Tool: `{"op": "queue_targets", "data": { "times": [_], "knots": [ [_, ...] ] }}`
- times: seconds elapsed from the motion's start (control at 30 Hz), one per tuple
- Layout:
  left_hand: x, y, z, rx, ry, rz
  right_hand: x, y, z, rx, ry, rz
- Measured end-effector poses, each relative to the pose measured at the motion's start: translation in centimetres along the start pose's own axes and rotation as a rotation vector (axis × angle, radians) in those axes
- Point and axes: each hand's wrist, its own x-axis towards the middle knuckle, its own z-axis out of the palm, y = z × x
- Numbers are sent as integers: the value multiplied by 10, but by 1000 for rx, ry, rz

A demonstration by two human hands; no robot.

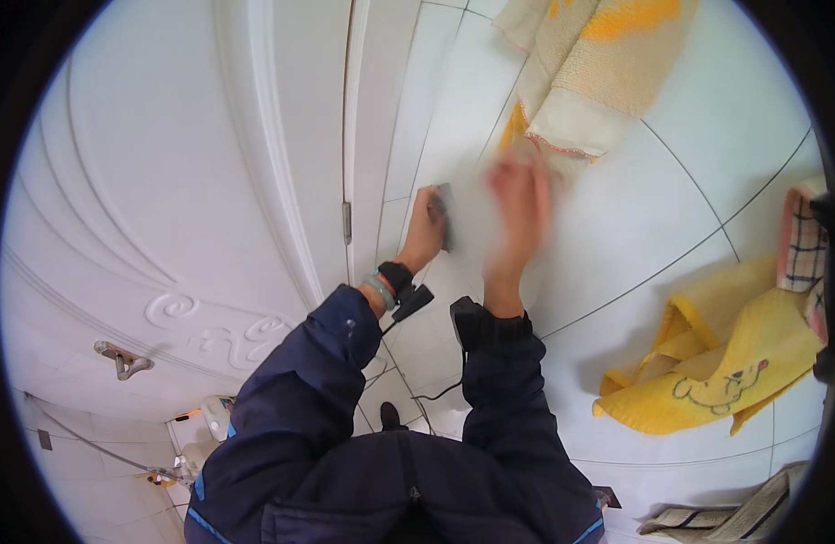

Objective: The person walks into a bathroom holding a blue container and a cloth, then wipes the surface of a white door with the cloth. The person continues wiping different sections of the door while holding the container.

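My left hand (423, 228) grips a small dark object (447, 219) in front of the white wall tiles (468, 102). It is mostly hidden by my fingers, so its kind is unclear. To the right, my right hand (523, 204) is blurred by motion, just below the hem of a hanging cream and yellow terry towel (594, 88). Whether it touches the towel, and how its fingers are set, I cannot tell. Dark straps with black attachments and a cable sit around both wrists; a pale green bangle (379, 290) is on the left one.
A white door (166, 156) with raised scrolls, a handle (124, 360) and a hinge (347, 223) stands at left. On the right hang a yellow towel (717, 374) with a cartoon face, a checked towel (798, 245) and a striped towel (730, 513). White bottles (217, 416) stand lower left.
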Motion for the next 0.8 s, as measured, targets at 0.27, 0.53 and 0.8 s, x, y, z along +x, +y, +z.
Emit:
{"op": "queue_targets", "data": {
  "times": [0.27, 0.53, 0.8],
  "knots": [
    [126, 125, 22, 15, -19, 666, 1, -3, -7, 100, 12, 95],
    [41, 54, 27, 217, 300, 387, -1, -1, -21, 76, -62, 103],
    [173, 88, 12, 253, 214, 848, 0, 11, -30, 21, -106, 99]
  ]
}}
